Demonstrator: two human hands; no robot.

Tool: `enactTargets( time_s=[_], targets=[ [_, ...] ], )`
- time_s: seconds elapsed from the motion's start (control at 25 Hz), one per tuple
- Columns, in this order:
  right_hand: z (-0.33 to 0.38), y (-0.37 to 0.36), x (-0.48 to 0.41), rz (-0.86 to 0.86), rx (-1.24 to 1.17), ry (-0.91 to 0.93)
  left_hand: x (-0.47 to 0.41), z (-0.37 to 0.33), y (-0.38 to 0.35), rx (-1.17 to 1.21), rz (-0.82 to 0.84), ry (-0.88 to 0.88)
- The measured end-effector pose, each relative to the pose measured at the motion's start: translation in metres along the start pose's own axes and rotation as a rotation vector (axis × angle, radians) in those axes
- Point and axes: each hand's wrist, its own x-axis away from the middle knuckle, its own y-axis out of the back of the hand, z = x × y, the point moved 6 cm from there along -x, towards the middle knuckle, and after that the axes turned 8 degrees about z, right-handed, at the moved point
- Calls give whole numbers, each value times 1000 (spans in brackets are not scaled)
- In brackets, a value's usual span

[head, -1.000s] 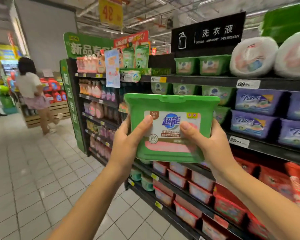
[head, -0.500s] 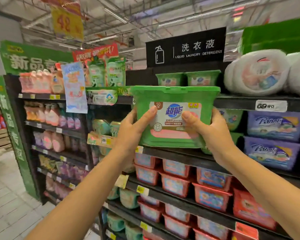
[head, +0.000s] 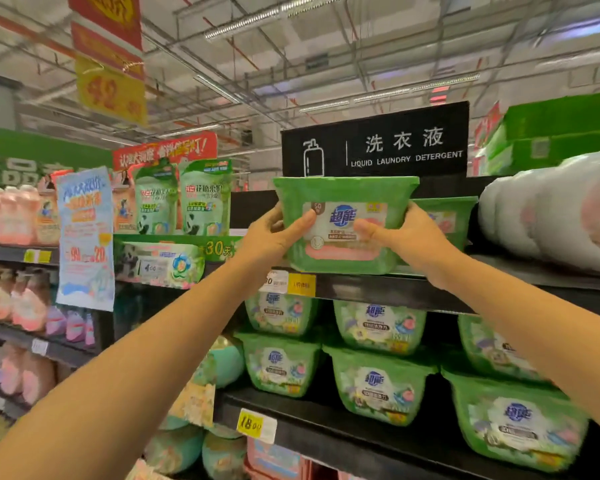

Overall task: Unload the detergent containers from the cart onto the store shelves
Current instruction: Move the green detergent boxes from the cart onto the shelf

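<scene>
A black sign [head: 374,143] above the top shelf [head: 378,292] reads 洗衣液 and, beneath, LIQUID LAUNDRY DETERGENT, beside a white pump-bottle outline. The green tub [head: 343,220] in front of it bears the brand 超能 in blue and a 50 in a brown corner patch; its smaller print is too blurred to read. The same 超能 mark shows on the green tubs [head: 378,386] on the lower shelf [head: 326,441], whose yellow price tag [head: 253,424] begins 18. A yellow hanging sign [head: 110,90] shows 42, a green strip [head: 219,249] reads 30天, and a blue poster [head: 84,237] shows 20.
</scene>
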Motion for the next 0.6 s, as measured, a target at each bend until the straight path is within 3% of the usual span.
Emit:
enactTargets(
  time_s=[0.2,0.36,0.6],
  targets=[
    [-60,-7,-65,14,55,-132,-71,52,17,23,62,97],
    [-86,-5,-106,-31,342,-222,-110,81,28,55,39,200],
    [-108,-19,-146,-2,521,-356,-159,102,46,-441,-73,232]
  ],
)
